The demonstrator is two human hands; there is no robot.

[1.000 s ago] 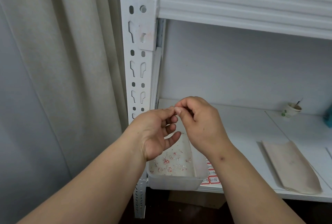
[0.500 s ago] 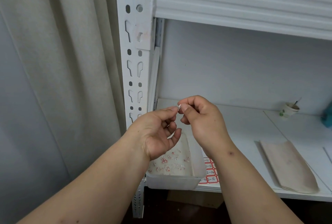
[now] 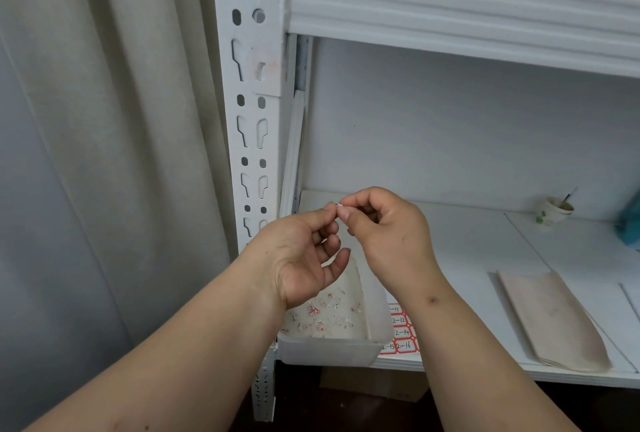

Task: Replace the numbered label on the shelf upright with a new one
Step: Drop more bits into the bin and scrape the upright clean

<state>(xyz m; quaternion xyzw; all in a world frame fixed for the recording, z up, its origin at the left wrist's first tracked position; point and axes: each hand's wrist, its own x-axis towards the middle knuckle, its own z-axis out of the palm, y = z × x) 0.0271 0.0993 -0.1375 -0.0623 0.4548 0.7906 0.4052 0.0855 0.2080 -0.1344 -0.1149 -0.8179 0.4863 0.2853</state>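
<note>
- Our left hand (image 3: 304, 258) and right hand (image 3: 388, 234) meet above the plastic tub (image 3: 332, 345); both grips are pinched on a tiny label scrap (image 3: 340, 205).
- The shelf upright (image 3: 252, 126) shows only faint pink residue (image 3: 266, 67) where we judge a label sat, so the old one seems to be off.
- Red and white shreds lie in the tub.
- The sheet of numbered labels (image 3: 401, 331) lies on the shelf just beside the tub; a new one is not yet on the upright.
</note>
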